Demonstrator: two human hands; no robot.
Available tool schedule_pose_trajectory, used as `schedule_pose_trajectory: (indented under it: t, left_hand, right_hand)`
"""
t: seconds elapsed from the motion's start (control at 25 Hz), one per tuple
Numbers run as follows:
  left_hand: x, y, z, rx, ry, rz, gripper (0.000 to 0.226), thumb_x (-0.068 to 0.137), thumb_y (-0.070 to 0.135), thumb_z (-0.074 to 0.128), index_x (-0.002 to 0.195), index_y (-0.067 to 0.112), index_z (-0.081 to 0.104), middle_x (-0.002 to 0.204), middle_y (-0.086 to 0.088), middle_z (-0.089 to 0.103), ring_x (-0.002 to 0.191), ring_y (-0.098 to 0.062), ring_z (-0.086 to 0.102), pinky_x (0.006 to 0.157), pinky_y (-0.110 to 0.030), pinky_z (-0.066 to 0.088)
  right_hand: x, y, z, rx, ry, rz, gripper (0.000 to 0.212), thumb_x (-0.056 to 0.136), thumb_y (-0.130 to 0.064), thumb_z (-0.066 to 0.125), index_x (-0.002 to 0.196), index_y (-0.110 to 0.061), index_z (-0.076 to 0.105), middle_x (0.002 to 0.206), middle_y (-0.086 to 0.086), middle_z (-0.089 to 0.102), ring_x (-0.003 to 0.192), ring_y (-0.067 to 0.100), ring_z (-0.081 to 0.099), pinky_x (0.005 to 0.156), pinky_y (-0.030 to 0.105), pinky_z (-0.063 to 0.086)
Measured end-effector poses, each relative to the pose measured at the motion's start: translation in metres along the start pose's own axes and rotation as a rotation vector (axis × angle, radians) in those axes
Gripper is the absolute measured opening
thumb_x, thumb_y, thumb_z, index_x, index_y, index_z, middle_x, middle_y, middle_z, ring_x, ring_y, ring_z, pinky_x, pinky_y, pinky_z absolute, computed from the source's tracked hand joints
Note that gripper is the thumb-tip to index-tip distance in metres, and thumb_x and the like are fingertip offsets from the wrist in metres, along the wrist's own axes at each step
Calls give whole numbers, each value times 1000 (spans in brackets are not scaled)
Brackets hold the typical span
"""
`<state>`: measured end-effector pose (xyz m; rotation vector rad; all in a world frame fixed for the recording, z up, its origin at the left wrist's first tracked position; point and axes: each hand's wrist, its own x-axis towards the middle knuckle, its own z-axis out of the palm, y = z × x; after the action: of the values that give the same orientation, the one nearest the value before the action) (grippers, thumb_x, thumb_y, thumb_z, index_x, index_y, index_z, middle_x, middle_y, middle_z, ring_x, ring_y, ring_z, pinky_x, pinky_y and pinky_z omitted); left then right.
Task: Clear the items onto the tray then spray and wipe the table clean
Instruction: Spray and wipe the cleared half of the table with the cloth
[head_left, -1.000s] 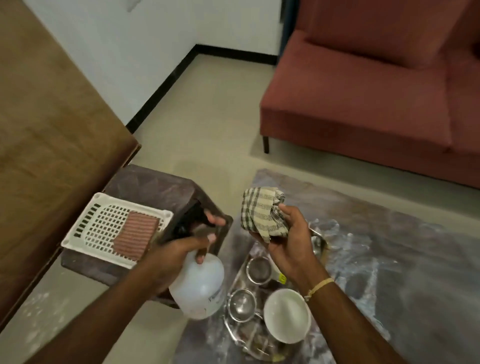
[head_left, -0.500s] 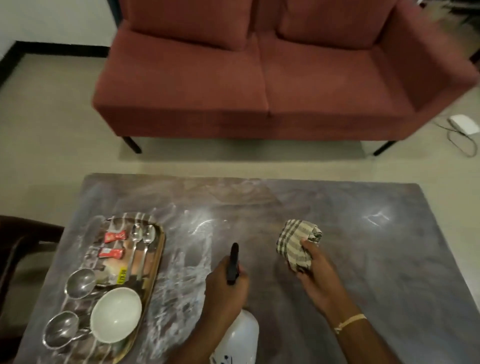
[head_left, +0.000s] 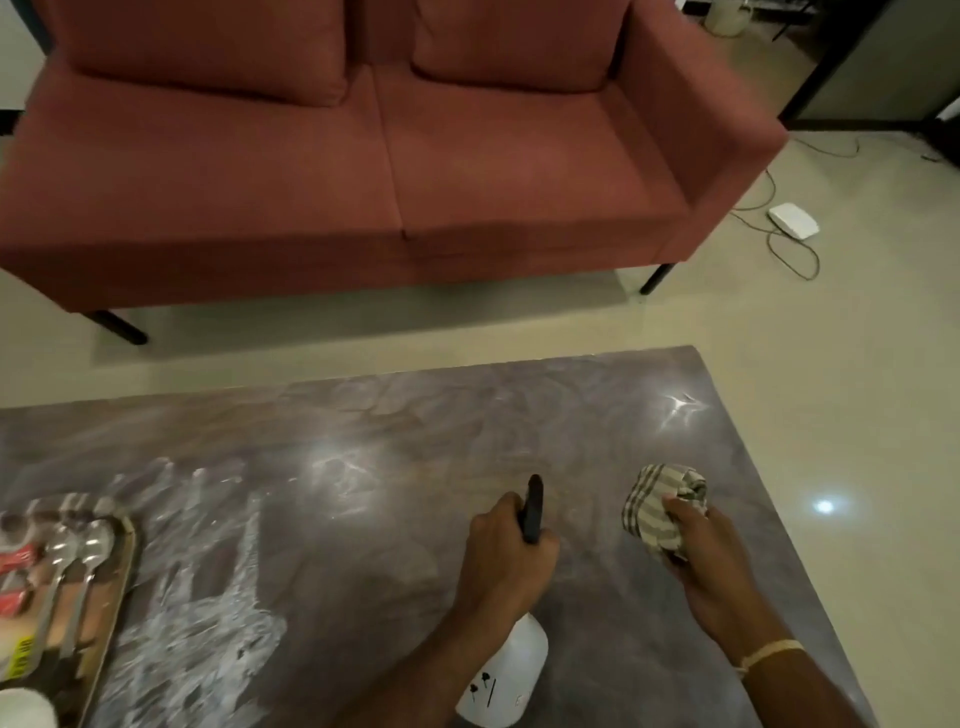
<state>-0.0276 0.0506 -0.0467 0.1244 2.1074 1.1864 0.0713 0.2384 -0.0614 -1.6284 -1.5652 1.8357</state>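
You have the clearing done, as far as this view shows: the tray sits at nine o'clock on the table, carrying spoons and red sachets, and no loose items lie on the visible tabletop. What remains is the cleaning itself. Whitish smears spread beside the tray, toward eight o'clock, so I judge the wiping barely begun there. Your left hand is wrapped tight around the neck of the white spray bottle at six o'clock, nozzle aimed toward twelve. Your right hand at four o'clock clenches the bunched checked cloth, held just above the surface.
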Motion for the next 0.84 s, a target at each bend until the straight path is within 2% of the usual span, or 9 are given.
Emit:
schedule_pose_trajectory:
  t: [0.16, 0.28, 0.36, 0.44, 0.56, 0.68, 0.84]
  left_hand:
    - [38, 42, 71, 12, -23, -28, 4, 83, 18, 53, 83, 15, 56, 75, -6, 63, 56, -21, 65, 49, -30, 54]
    - [69, 71, 115, 44, -2, -69, 6, 85, 16, 54, 86, 12, 59, 76, -9, 66, 53, -24, 69, 44, -25, 50]
    - [89, 84, 140, 81, 48, -104, 9, 83, 17, 55, 85, 11, 61, 76, -9, 67, 49, -22, 69, 40, -21, 46]
    - [105, 90, 159, 113, 102, -141, 13, 81, 21, 56, 79, 10, 63, 75, -10, 68, 47, -21, 68, 39, -20, 46]
    - [115, 91, 175, 152, 154, -212, 22, 82, 23, 56, 68, 8, 63, 65, -9, 67, 45, -19, 66, 42, -21, 48]
    - [116, 91, 185, 103, 222, -222, 20, 84, 20, 58, 68, 8, 62, 65, -9, 65, 43, -19, 64, 38, -20, 45]
    - [112, 89, 208, 159, 143, -141, 16, 82, 25, 63, 71, 14, 60, 72, -8, 64, 53, -21, 65, 46, -26, 52]
  right_hand:
    - [66, -10, -59, -31, -26, -69, 28, 100, -17, 53, 124, -13, 66, 109, 6, 74, 96, 22, 72, 75, 35, 57]
    - [110, -13, -91, -30, -41, -70, 25, 99, -16, 55, 120, -10, 66, 104, 7, 75, 91, 21, 74, 77, 36, 60]
    - [136, -19, -106, -20, -33, -61, 19, 98, -14, 57, 113, -12, 68, 96, 3, 76, 84, 16, 75, 67, 27, 60]
    - [157, -26, -114, -13, -57, -57, 19, 97, -15, 59, 112, -16, 69, 95, 1, 77, 83, 14, 74, 63, 23, 58]
    - [181, -30, -119, -38, -75, -67, 26, 95, -19, 62, 120, -16, 67, 106, 2, 74, 91, 15, 73, 77, 31, 60]
    - [197, -28, -125, -28, -116, -47, 32, 95, -22, 63, 126, -16, 64, 110, 2, 73, 96, 17, 72, 86, 39, 59]
    - [206, -23, -136, -51, -122, -21, 34, 95, -25, 63, 128, -16, 61, 113, 1, 72, 99, 18, 71, 88, 41, 58]
